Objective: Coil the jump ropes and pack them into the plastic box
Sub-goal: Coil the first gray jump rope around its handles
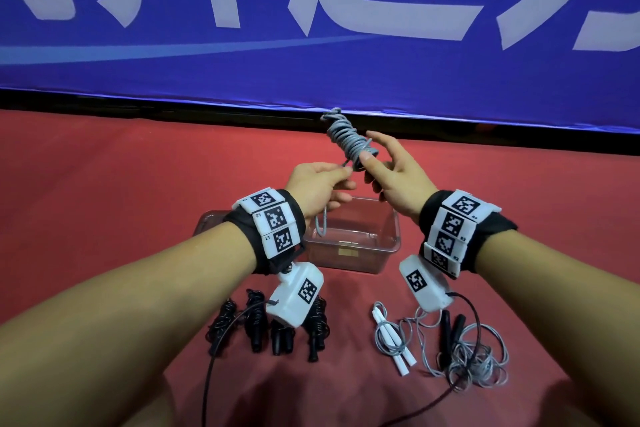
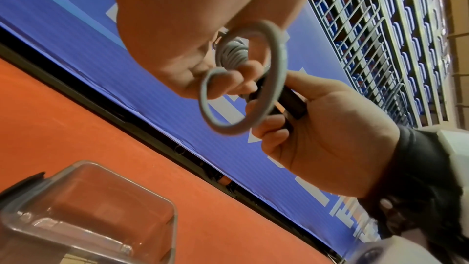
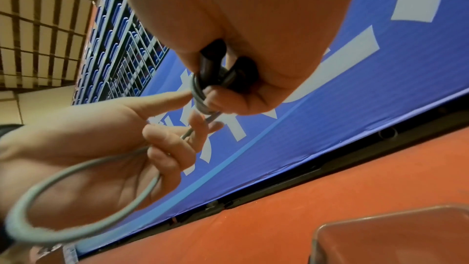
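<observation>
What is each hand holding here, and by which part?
The right hand grips the grey jump rope by its black handles, below the wound coils. The left hand pinches the rope's loose tail beside them.

The light is bright and even, with only soft shadows. The wide head view bends the blue banner (image 1: pixel 311 73) at the edges. In the wrist views the close hands and the grey rope (image 2: pixel 243 79) look blurry.
</observation>
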{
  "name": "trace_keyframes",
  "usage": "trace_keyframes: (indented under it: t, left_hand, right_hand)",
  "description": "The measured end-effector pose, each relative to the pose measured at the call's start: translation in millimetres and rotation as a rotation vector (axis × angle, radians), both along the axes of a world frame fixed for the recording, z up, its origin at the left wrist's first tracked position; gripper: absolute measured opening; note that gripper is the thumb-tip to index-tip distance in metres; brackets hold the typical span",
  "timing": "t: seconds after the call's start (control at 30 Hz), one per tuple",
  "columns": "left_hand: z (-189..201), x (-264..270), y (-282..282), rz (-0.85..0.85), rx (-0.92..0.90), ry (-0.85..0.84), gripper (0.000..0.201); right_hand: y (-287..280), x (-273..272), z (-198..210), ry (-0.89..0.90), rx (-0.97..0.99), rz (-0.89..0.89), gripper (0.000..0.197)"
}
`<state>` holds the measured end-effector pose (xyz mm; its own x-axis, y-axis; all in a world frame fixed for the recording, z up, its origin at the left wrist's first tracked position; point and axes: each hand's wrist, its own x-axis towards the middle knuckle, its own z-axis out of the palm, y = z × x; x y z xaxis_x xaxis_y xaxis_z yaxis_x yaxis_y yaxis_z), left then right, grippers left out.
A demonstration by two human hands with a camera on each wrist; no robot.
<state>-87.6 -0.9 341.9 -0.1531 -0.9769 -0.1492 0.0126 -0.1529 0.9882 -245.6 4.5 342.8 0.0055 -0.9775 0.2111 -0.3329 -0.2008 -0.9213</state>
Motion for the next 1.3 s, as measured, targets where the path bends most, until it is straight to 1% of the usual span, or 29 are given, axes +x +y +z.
trace_keyframes:
  t: [0.07,0.13,0.2,0.27,0.33,0.4,0.5,0.53,0.6,0.63,0.67,0.73,0.8,0.9,0.97,1.07,1.13,1.2,1.23,1.3]
  left_hand:
    - [1,-1,3,-0.020,0.004,-0.013,0.007]
    - [3,-2,4,-0.017,0.006,-0.003,0.004]
    - [6,-3,6,-0.007,0.006,0.010,0.012]
    - [11,-3,8,0.008,0.005,0.020,0.026]
    - [12,-1,9,0.037,-0.008,0.021,0.038]
    - [10,0,8,0.069,-0.047,-0.015,0.043]
    - [5,1,5,0.063,-0.083,-0.035,0.038]
    - [5,1,6,0.051,-0.082,-0.033,0.038]
    - [5,1,6,0.028,-0.084,-0.040,0.039]
    - [5,1,6,0.021,-0.083,-0.043,0.038]
    - [6,0,7,0.020,-0.080,-0.046,0.038]
    - [9,-1,7,0.024,-0.046,-0.051,0.038]
    - [13,-1,8,0.013,0.027,-0.028,0.035]
    - [16,-1,10,0.002,0.120,-0.005,0.024]
    - [15,2,9,0.029,0.129,-0.002,0.020]
    - [15,4,8,0.047,0.099,0.047,0.020]
    - [15,3,8,0.040,0.058,0.056,0.018]
    - [14,1,9,0.014,-0.010,0.031,0.020]
    - [13,0,10,0.000,-0.060,0.006,0.023]
    - [8,0,11,-0.016,-0.169,-0.056,0.039]
  right_hand:
    - [-2,-2,-3,0.063,-0.008,-0.012,0.055]
    - [-2,-3,-5,0.120,-0.022,-0.024,0.058]
    - [0,-4,-5,0.187,-0.055,-0.041,0.054]
    - [4,-3,-3,0.273,-0.086,-0.059,0.051]
    - [10,-1,0,0.305,-0.106,-0.063,0.050]
    - [13,1,3,0.266,-0.089,-0.058,0.052]
    - [16,5,7,0.152,0.000,-0.001,0.055]
    - [16,6,7,0.077,0.043,0.025,0.054]
    - [16,8,8,-0.128,0.150,0.068,0.048]
    - [16,9,9,-0.202,0.199,0.082,0.044]
    - [16,10,10,-0.226,0.224,0.096,0.040]
    - [15,10,9,-0.180,0.203,0.119,0.034]
    - [12,9,6,-0.122,0.144,0.101,0.031]
    - [9,2,2,0.051,0.041,0.029,0.037]
    - [7,-4,-2,0.195,0.002,-0.009,0.042]
    - [5,-9,-8,0.316,0.031,-0.032,0.047]
    - [4,-9,-10,0.318,0.076,-0.023,0.047]
    - [3,-8,-9,0.296,0.106,-0.015,0.045]
    - [4,-7,-7,0.297,0.109,-0.014,0.044]
    - [6,-6,-5,0.307,0.100,-0.007,0.042]
